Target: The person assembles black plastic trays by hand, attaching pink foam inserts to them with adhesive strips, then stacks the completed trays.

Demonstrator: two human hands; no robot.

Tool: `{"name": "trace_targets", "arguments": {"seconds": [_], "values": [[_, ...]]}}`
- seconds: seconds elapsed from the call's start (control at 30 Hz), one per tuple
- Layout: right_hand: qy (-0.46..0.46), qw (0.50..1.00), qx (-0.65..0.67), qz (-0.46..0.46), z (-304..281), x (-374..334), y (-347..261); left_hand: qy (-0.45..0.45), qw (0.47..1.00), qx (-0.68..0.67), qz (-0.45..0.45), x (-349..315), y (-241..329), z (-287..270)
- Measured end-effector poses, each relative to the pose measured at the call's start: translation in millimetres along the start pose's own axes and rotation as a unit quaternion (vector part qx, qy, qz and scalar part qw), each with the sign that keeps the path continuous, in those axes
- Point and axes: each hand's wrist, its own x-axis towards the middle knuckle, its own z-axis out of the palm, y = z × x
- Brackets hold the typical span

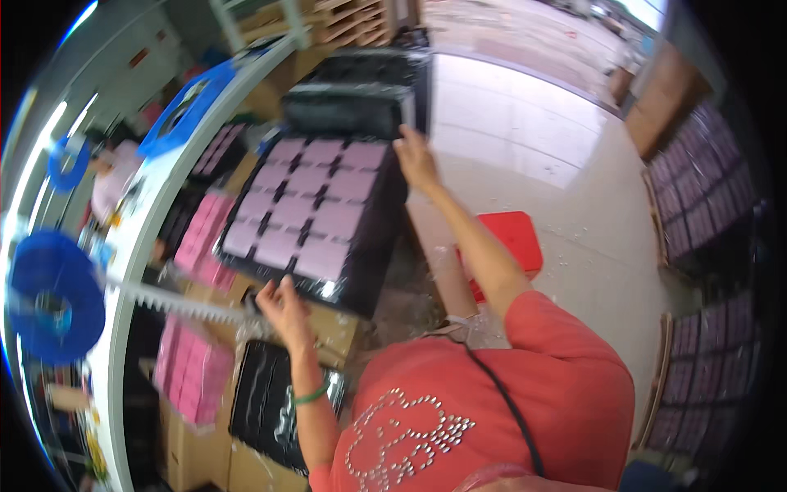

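Observation:
A large black bundle [370,246] with a grid of lilac panels [338,215] on its top lies tilted before me, shiny as if wrapped in film. My left hand [285,313] is at its near edge, fingers bent against the corner side. At the far right corner, my right hand [416,161] grips the edge with its thumb and fingers. The underside of the bundle is hidden. Just beyond it sits another shiny black wrapped bundle [348,111].
Pink bundles [193,369] and a black wrapped pack [275,402] lie on cardboard to the left, beside a white-edged bench [123,328] with blue reels [57,295]. A red stool [512,242] stands on the tiled floor. Wrapped stacks [705,189] line the right.

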Motion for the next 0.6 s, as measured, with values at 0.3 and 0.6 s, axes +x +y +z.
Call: {"name": "trace_targets", "arguments": {"seconds": [0.3, 0.6], "values": [[-0.095, 0.994, -0.050, 0.031, -16.0, -3.9, -24.6, -0.018, 1.000, 0.003, 0.010, -5.9, 6.0, -7.6], [-0.051, 0.994, 0.051, 0.085, -36.3, -114.0, -15.0, 0.127, 0.989, -0.052, -0.057, -54.8, -99.0, -104.7]]}}
